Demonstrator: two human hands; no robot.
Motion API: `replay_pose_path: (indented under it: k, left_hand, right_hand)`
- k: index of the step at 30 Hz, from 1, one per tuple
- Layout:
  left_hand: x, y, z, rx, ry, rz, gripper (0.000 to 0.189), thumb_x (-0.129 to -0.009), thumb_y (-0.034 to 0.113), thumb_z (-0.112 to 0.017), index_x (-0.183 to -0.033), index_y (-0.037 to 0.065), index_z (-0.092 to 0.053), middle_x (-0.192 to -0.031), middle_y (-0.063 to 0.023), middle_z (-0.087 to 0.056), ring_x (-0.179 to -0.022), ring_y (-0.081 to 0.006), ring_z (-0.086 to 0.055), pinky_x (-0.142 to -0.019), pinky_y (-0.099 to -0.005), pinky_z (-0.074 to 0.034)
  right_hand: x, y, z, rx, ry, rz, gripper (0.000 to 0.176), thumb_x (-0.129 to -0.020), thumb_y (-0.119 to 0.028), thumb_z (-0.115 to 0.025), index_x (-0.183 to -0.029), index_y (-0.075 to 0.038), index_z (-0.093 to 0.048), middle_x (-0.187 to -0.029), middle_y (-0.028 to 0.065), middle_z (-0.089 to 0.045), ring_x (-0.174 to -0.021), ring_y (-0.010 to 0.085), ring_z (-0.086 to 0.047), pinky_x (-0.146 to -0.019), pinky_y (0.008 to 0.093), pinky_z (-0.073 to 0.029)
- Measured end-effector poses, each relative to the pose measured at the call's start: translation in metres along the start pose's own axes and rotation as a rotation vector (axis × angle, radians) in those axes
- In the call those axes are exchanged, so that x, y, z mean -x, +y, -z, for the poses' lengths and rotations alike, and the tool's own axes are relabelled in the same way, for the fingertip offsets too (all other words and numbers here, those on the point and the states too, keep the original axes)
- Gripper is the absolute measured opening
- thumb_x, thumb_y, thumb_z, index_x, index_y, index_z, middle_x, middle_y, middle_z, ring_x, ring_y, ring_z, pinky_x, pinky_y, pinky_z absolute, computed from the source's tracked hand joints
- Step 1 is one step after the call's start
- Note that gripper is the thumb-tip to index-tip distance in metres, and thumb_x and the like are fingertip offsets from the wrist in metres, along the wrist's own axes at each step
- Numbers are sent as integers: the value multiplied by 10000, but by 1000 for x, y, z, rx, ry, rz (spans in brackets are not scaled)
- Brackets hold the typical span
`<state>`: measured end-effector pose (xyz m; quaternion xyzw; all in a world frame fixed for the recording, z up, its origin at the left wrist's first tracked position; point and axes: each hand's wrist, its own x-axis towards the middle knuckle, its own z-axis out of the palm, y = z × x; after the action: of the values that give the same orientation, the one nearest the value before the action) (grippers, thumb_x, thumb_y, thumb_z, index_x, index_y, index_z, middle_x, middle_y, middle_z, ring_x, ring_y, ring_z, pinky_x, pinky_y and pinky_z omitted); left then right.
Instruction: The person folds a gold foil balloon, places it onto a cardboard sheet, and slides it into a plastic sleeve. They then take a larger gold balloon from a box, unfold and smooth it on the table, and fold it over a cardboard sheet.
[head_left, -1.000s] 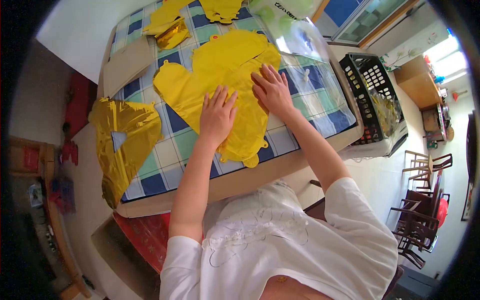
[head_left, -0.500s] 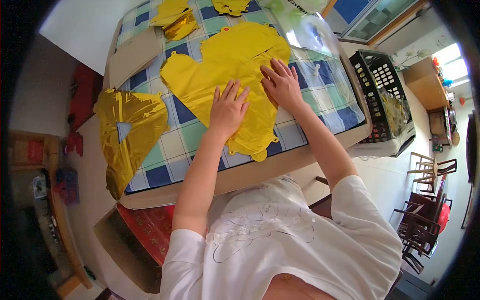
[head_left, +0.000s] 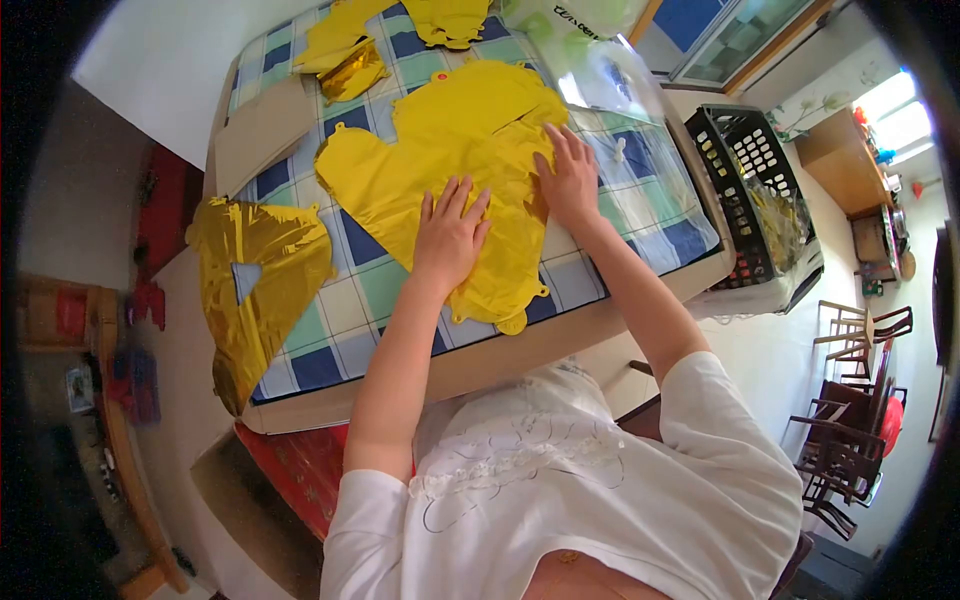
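A flat yellow foil balloon (head_left: 450, 130) with small tabs round its edge lies spread on a checked tablecloth (head_left: 370, 290). On its lower middle rests my left hand (head_left: 452, 232), palm down, fingers extended and slightly apart. My right hand (head_left: 570, 182) lies at the balloon's right edge, partly over the foil, with its fingers stretched out. Neither hand grips anything. A few creases run across the balloon's upper right.
A shiny gold foil piece (head_left: 265, 290) hangs over the table's left corner. Brown cardboard (head_left: 262, 135) and more yellow foil (head_left: 350, 65) lie farther back. Clear plastic (head_left: 615, 80) covers the far right. A black crate (head_left: 750, 190) stands beside the table.
My right hand has slid a little outward to the balloon's right edge. My left hand keeps its place on the foil. The whole view has shifted slightly.
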<state>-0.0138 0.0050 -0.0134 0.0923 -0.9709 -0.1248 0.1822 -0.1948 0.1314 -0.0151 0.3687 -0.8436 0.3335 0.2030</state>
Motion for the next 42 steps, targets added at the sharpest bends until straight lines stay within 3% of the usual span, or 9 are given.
replay_pose_path:
  k: [6,12,27,30,33,34,36,40,42]
  left_hand:
    - [0,2,3,0,-29,22,405,-946,286,-492,-1324,141,-505,-1426,-121,-411,-1356,-274,-332,-1112,-508,-235]
    - [0,3,5,8,-52,36,400,-954,288,-477,-1324,138,-502,-1431,-124,-403,-1360,-278,-325,-1113,-510,-229]
    - [2,2,4,10,-31,50,396,-949,302,-483,-1314,152,-513,-1427,-105,-406,-1367,-252,-313,-1119,-532,-195]
    - [1,1,4,0,-35,56,398,-949,302,-482,-1316,152,-508,-1428,-104,-404,-1368,-251,-311,-1122,-532,-190]
    - [2,4,4,14,-59,69,403,-948,302,-483,-1321,151,-501,-1429,-105,-402,-1369,-253,-308,-1123,-534,-189]
    - [3,3,3,17,-54,66,404,-948,302,-483,-1322,151,-500,-1428,-105,-402,-1370,-254,-306,-1123,-535,-189]
    - [1,2,4,29,-42,66,404,-948,303,-483,-1321,150,-499,-1428,-107,-402,-1369,-257,-308,-1121,-538,-191]
    - [3,3,4,42,-11,58,391,-941,298,-497,-1299,142,-510,-1420,-112,-412,-1357,-276,-331,-1113,-536,-215]
    - [2,3,3,27,-2,49,381,-936,294,-507,-1282,137,-518,-1412,-115,-420,-1350,-286,-343,-1109,-536,-226]
  right_hand:
    - [-6,4,-3,157,-56,-126,439,-829,-249,-611,-1241,-130,-518,-1083,105,-581,-1063,318,-513,-877,479,-394]
    - [-26,-1,5,-98,-247,-295,402,-823,-211,-604,-1208,-129,-524,-1037,115,-608,-1009,311,-560,-863,481,-399]
    - [-32,0,10,-53,-270,-327,300,-831,-137,-602,-1128,-121,-561,-841,114,-652,-807,291,-615,-762,434,-426]
    - [-45,-13,27,-1038,-444,-661,292,-856,-77,-579,-1147,-96,-576,-845,124,-649,-836,290,-619,-758,391,-454]
    - [-33,14,-7,-821,-233,-394,296,-874,-40,-544,-1169,-48,-572,-963,159,-643,-924,322,-612,-801,358,-471]
    - [-21,14,-3,-410,-207,-136,318,-862,-33,-533,-1178,-9,-557,-1111,188,-599,-1060,352,-560,-903,383,-446]
    - [-5,9,0,-157,-183,112,366,-826,-9,-518,-1189,-19,-564,-1221,187,-546,-1174,354,-480,-1040,456,-341]
    - [8,-9,9,51,-404,243,388,-836,-16,-518,-1218,-55,-570,-1292,151,-522,-1253,335,-438,-1095,508,-266]
    - [10,-23,12,-53,-364,286,388,-856,-41,-524,-1241,-68,-561,-1329,136,-504,-1286,317,-417,-1095,512,-263]
